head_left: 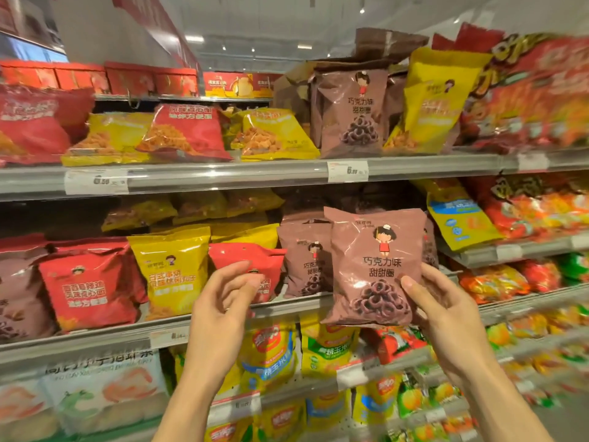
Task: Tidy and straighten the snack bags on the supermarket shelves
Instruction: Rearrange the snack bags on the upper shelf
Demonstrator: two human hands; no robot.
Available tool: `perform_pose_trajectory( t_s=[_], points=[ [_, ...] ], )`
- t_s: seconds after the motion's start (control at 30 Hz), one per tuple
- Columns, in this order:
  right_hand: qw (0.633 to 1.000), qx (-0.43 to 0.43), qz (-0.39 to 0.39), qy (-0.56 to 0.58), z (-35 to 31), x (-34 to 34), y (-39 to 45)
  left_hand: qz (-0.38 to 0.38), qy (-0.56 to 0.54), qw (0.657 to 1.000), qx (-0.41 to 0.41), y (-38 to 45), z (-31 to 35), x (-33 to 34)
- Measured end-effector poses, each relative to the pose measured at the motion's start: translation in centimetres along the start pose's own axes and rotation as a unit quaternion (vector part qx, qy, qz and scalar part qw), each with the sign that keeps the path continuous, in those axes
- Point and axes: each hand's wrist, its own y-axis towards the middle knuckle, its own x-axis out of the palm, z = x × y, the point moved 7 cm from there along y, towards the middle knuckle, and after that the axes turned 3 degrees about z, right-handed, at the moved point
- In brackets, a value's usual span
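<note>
Luckily the brown snack bag (pixel 376 266) looked light, puffy and slippery, held up before the middle shelf (pixel 223 317) by the right hand (pixel 446 314) at its bottom corner, while the left hand (pixel 223 295) hung loose and empty nearby

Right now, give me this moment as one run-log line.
right hand: holds brown chocolate-ring snack bag upright before middle shelf | left hand: loosely curled, holding nothing, in front of red snack bag

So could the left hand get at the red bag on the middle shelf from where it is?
Probably yes. The left hand holds nothing, its fingers loosely curled right in front of the red bag, with nothing between them.
</note>
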Motion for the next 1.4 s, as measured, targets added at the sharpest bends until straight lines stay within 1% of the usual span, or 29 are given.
perform_pose_trajectory(
  t_s=[0.2,0.37,0.53,0.63,0.83,0.93,1.03,1.17,1.23,1.4],
  points=[
    [1.0,0.005,0.011,0.012,-0.8,-2.0,2.1,-0.009,0.009,1.0,0.024,0.6,1.3,3.4],
    [1.0,0.0,0.003,0.031,-1.1,-4.6,5.6,0.007,0.009,0.999,0.04,0.6,2.1,7.5],
    [0.998,-0.015,-0.027,0.046,-1.4,-9.4,10.4,0.036,-0.001,0.998,0.044,0.2,2.1,14.0],
    [0.997,-0.032,-0.05,0.047,-2.0,-12.6,13.4,0.035,0.01,0.998,0.049,0.4,2.6,18.7],
    [0.994,-0.055,-0.083,0.054,-3.4,-16.3,18.4,0.027,0.069,0.991,0.111,2.8,6.4,25.5],
    [0.992,-0.072,-0.085,0.061,-4.6,-17.1,20.3,0.032,0.138,0.978,0.155,5.4,9.3,28.2],
    [0.99,-0.098,-0.076,0.065,-5.9,-17.5,21.8,0.047,0.224,0.948,0.221,8.3,12.4,30.8],
    [0.988,-0.115,-0.073,0.073,-7.1,-17.8,23.5,0.078,0.305,0.908,0.277,11.8,14.9,33.1],
    [0.987,-0.119,-0.076,0.074,-7.5,-17.8,24.0,0.08,0.327,0.898,0.281,13.4,15.1,33.7],
    [0.987,-0.124,-0.079,0.071,-8.0,-17.6,24.4,0.074,0.337,0.901,0.262,15.8,14.9,34.4]
  ],
)
